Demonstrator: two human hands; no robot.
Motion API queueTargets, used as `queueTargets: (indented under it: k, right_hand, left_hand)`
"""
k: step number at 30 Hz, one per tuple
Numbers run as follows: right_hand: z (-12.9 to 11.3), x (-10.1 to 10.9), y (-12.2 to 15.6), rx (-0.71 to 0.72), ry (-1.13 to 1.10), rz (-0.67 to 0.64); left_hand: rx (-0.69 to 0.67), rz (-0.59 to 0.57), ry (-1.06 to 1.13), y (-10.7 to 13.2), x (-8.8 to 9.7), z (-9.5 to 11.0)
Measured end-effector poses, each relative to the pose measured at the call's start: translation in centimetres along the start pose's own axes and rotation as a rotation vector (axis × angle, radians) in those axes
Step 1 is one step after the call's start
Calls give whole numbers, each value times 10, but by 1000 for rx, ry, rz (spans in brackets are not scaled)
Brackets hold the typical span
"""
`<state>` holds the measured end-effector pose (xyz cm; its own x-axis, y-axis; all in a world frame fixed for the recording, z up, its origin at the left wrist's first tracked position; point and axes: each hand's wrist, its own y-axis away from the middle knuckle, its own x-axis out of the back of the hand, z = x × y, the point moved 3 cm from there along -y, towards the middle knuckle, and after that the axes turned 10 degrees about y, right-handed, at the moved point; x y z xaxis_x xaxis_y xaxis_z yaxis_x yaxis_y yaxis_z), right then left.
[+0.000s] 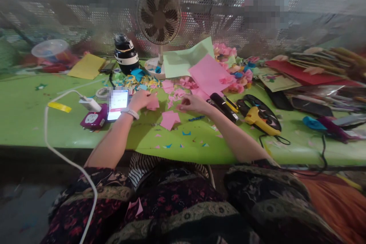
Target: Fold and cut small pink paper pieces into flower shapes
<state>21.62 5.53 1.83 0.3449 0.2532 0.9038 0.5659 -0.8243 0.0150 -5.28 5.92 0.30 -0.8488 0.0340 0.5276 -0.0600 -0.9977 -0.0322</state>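
My left hand [141,100] rests on the green table [34,122] with its fingers closed on a small folded pink paper piece [153,104]. My right hand [191,104] lies a little to the right, fingers curled in a pinch; what it holds is too small to make out. Between and just in front of the hands lies a stack of pink paper squares [169,119]. More pink paper pieces [175,90] are scattered just beyond the hands. A white band sits on my left wrist.
A phone [117,103] and a white charger [90,104] with its cable lie left of my left hand. A yellow glue gun [259,119], scissors [251,103] and a black stapler [223,107] lie to the right. Behind stand a small fan [159,15], a black bottle [125,55], large paper sheets and paper flowers [228,66].
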Motion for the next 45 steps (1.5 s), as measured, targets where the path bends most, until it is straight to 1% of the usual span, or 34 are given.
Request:
queueTargets:
  k: [2,3,4,6,7,8,10,12,14,16,17,18,19,21,23,24,27,29,35,39,42,45]
  right_hand:
    - [5,0,-2,-89,-138,73]
    - [6,1,-2,-115,-209,96]
    - [6,1,-1,-131,-279,112]
    - [5,3,0,-150,-400,138]
    - [4,4,1,-155,-456,152]
    - [3,5,2,-158,-511,170]
    - [1,5,2,-142,-599,198]
    - [-2,1,0,-90,-638,197]
    - [-7,-4,-2,-12,-639,164]
    - [-13,-9,-2,65,-594,128]
    - [-15,-10,-2,94,-552,127]
    - [-17,-10,-1,114,-503,144]
    - [-19,-8,1,126,-454,186]
    - [-21,0,4,148,-367,315]
    - [-23,10,9,195,-272,439]
    - [-24,14,12,228,-210,477]
    - [-27,16,14,313,-31,499]
    - [-26,13,13,334,18,515]
    - [-25,5,9,301,-25,583]
    - [-27,4,10,280,-84,587]
    - [-29,3,10,304,-135,573]
    - [-28,2,9,270,-254,603]
  left_hand:
    - [-11,38,-199,1,1,1]
    - [-49,83,-268,1,2,3]
    - [-113,142,-292,2,1,6]
    - [-276,259,-262,6,-1,16]
    - [-350,287,-225,9,-4,21]
    - [-401,284,-180,13,-7,26]
    - [-445,208,-66,20,-18,37]
    - [-405,83,102,27,-30,45]
    - [-329,-34,308,33,-42,49]
    - [-234,-167,504,37,-52,50]
    - [-185,-212,586,37,-56,49]
    - [-135,-229,656,37,-58,47]
    - [-86,-218,716,36,-58,45]
    - [-4,-141,814,34,-56,40]
    - [51,-79,886,32,-52,39]
    - [70,-67,914,32,-50,39]
    - [109,-65,982,32,-49,41]
    - [122,-75,1024,33,-50,42]
    - [99,-154,1107,35,-56,43]
    - [86,-154,1122,36,-56,43]
    - [81,-153,1115,36,-55,43]
    - [74,-161,1121,37,-57,45]
